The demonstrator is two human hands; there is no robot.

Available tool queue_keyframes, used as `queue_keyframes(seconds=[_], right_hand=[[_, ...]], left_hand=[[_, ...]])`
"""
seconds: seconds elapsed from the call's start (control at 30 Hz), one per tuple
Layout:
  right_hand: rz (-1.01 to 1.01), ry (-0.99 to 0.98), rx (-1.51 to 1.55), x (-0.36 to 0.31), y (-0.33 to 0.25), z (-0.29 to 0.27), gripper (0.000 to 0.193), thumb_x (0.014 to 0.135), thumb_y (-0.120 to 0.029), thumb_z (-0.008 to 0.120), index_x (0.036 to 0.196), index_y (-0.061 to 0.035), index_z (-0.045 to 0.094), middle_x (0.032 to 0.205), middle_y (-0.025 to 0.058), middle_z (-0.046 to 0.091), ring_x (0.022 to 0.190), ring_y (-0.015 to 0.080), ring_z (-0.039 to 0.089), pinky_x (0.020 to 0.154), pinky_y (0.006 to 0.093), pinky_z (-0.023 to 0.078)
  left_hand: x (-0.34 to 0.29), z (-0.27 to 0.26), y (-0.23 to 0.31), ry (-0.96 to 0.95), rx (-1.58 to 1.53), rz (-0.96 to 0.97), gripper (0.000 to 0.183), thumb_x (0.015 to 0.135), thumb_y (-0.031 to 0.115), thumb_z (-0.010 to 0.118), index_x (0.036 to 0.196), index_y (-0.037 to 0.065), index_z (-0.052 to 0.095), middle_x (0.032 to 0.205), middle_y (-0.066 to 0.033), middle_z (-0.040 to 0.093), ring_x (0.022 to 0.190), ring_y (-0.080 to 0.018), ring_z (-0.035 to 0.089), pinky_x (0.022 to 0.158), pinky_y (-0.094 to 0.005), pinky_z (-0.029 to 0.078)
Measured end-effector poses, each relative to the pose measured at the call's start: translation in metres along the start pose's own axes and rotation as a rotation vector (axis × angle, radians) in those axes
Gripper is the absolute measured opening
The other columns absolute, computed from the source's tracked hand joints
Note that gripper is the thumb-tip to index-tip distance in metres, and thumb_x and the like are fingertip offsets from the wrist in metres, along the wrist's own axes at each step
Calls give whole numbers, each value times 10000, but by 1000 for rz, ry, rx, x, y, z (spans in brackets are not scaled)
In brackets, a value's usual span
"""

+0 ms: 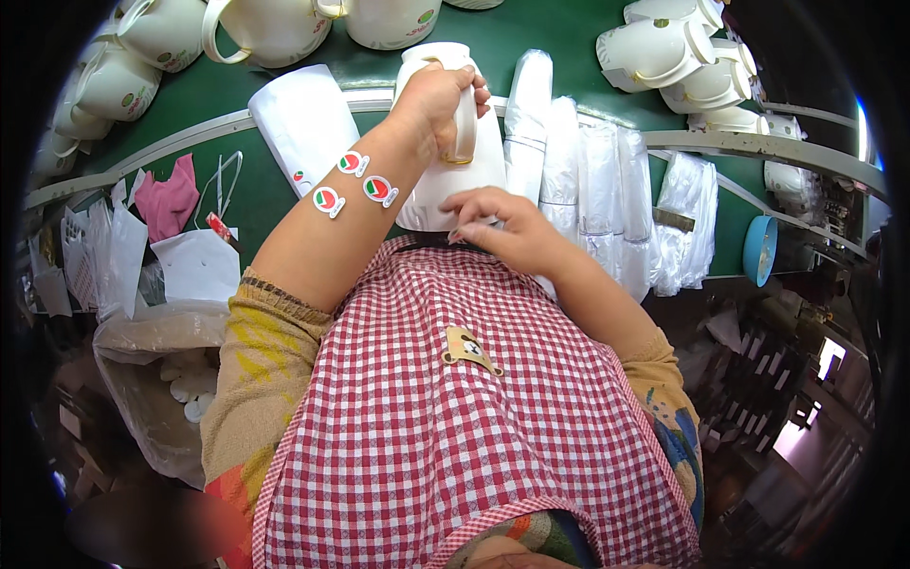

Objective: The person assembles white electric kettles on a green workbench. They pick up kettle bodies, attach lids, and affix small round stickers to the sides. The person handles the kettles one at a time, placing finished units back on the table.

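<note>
A white jug [466,180] lies in front of me, its base end close to my apron. My left hand [438,102] is closed round the jug's handle [463,133]. By the base end is my right hand [507,226], its thumb and fingers pinched on a small sticker-like piece with a bit of red [461,233], partly hidden by the fingers. Several round red, green and white stickers [381,190] are stuck along my left forearm. Left of the jug rests a white sheet stack [301,114]; to its right stands a rolled bundle of clear plastic bags [528,123].
More bag bundles [597,190] lie along the green table's [379,71] metal edge rail. White jugs crowd the far left [161,38] and far right [654,55]. A pink cloth [169,197] hangs at left above a plastic-lined bin [142,351]. A blue bowl [759,250] is at right.
</note>
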State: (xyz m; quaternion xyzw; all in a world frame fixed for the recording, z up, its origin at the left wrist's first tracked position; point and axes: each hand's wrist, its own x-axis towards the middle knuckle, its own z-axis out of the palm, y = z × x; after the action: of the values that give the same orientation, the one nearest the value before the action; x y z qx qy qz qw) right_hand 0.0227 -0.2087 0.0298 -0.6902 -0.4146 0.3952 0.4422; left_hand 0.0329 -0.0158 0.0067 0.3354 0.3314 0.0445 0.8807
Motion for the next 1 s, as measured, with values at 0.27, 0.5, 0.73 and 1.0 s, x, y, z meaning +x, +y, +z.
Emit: queue_keyframes(seconds=[0.27, 0.5, 0.73, 1.0], right_hand=[[516, 126, 322, 19, 20, -24, 88, 834, -81, 641, 855, 3, 657, 731, 33, 636, 616, 84, 562, 556, 225, 456], [497, 182, 125, 34, 18, -9, 127, 788, -132, 695, 800, -6, 691, 703, 68, 672, 618, 127, 617, 580, 268, 488], [294, 344, -415, 27, 12, 0, 171, 760, -267, 696, 779, -98, 715, 693, 102, 679, 647, 261, 668, 627, 353, 524], [563, 121, -684, 29, -2, -17, 501, 641, -570, 756, 794, -97, 695, 750, 93, 684, 714, 285, 671, 636, 372, 512]], left_hand=[[6, 2, -6, -10, -11, 37, 74, 964, 108, 512, 983, 41, 485, 799, -38, 564, 670, -131, 547, 605, -294, 488], [6, 9, -6, 15, 12, 47, 62, 959, 72, 485, 996, 28, 461, 830, -81, 560, 665, -146, 532, 623, -321, 503], [-1, 14, -7, 30, -4, 49, 59, 954, 77, 483, 982, 26, 472, 829, -80, 565, 665, -143, 531, 624, -321, 508], [-3, 15, -11, 38, -20, 65, 55, 948, 69, 480, 982, 26, 476, 826, -79, 563, 662, -142, 534, 624, -326, 506]])
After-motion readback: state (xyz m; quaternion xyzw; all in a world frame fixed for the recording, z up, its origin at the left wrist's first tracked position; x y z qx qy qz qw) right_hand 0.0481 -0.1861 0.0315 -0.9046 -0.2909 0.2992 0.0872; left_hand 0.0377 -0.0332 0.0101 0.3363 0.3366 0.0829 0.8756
